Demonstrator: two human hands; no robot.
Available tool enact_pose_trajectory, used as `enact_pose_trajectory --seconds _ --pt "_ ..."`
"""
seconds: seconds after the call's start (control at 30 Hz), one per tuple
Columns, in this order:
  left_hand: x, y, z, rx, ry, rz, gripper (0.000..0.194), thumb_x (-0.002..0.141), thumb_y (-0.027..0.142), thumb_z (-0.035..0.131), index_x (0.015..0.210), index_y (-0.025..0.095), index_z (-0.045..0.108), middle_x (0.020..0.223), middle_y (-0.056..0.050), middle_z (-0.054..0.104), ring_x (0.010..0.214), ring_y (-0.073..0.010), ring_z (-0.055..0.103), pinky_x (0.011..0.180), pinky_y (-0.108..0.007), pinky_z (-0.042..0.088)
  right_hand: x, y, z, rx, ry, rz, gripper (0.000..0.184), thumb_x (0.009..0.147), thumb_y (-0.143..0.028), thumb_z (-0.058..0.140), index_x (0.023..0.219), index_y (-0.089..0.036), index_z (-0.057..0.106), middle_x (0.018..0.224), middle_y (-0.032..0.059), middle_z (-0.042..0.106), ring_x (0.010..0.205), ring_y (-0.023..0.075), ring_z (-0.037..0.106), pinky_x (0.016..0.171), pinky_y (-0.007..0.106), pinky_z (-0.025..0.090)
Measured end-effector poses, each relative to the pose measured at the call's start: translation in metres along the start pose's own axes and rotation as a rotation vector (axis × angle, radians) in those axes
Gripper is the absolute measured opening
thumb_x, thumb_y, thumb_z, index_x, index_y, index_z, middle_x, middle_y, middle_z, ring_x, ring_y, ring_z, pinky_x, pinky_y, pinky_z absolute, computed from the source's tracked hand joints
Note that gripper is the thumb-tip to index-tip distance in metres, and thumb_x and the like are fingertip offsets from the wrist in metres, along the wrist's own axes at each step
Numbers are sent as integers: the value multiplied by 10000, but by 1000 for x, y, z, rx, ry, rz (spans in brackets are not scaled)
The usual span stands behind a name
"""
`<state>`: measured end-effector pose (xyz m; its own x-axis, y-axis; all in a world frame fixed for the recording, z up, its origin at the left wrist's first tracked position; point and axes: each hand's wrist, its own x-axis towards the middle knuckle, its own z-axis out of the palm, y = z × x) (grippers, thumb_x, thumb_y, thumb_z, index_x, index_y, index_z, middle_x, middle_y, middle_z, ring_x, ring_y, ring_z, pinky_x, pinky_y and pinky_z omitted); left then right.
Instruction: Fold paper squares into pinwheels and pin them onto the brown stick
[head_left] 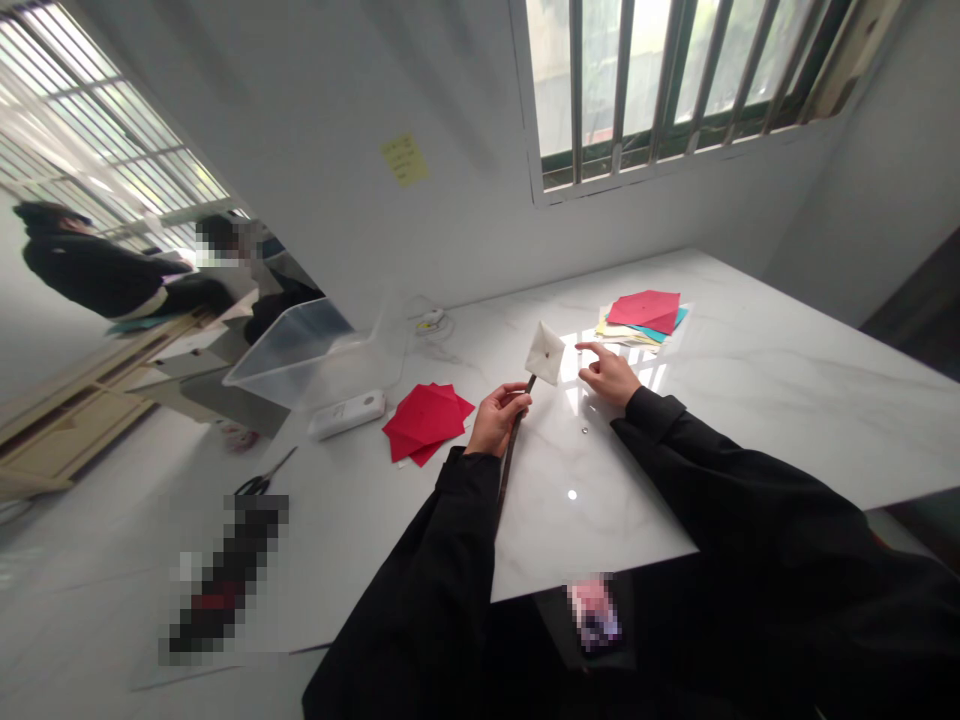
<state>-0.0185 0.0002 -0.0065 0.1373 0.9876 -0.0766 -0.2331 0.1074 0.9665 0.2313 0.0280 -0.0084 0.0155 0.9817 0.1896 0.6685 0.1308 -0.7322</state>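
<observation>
My left hand (496, 418) is closed round a thin dark stick (509, 465), which leans upward over the table. At the stick's top end sits a white folded paper square (541, 362) with a small dark spot near its middle; it looks like a paper pinwheel. To the right of the paper and apart from it is my right hand (611, 378), its index finger stretched toward the paper and its other fingers curled. I see nothing held in it. A tiny ring-like piece (585, 431) lies on the tabletop between my forearms.
Red paper sheets (427, 422) lie left of my left hand, coloured sheets (645, 313) toward the back right. A white box-shaped object (347, 413), a clear plastic bin (300, 350) and scissors (262, 478) are further left. A phone (595, 612) rests below the table edge. People sit far left.
</observation>
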Motion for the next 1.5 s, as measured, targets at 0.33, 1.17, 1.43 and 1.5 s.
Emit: enact_pose_trajectory --seconds 0.33,1.17,1.43,1.5 --pt "0 -5 -4 50 -127 2 484 589 351 985 973 159 764 751 -10 711 685 -107 571 708 -265 422 2 1 -12 -275 14 -83 513 882 -203 517 1338 -198 753 812 59 750 752 221 627 747 297 433" --pt "-1 -1 -1 25 -33 1 500 565 372 980 947 162 733 721 9 667 660 -108 549 693 -277 426 6 1 -6 -126 -192 -36 413 884 -190 477 1119 -156 815 728 33 708 731 203 599 769 282 421" --pt "0 -1 -1 13 -24 -4 520 555 369 986 956 156 733 729 8 677 665 -104 560 695 -267 430 6 2 -4 -136 -227 -33 325 863 -175 488 762 -188 797 782 31 746 758 180 604 767 265 405" --pt "0 -1 -1 11 -21 -2 515 554 368 988 949 156 733 733 7 677 668 -104 561 696 -267 433 6 1 -4 -136 -220 -28 328 870 -170 490 767 -187 800 775 32 745 761 183 609 769 265 406"
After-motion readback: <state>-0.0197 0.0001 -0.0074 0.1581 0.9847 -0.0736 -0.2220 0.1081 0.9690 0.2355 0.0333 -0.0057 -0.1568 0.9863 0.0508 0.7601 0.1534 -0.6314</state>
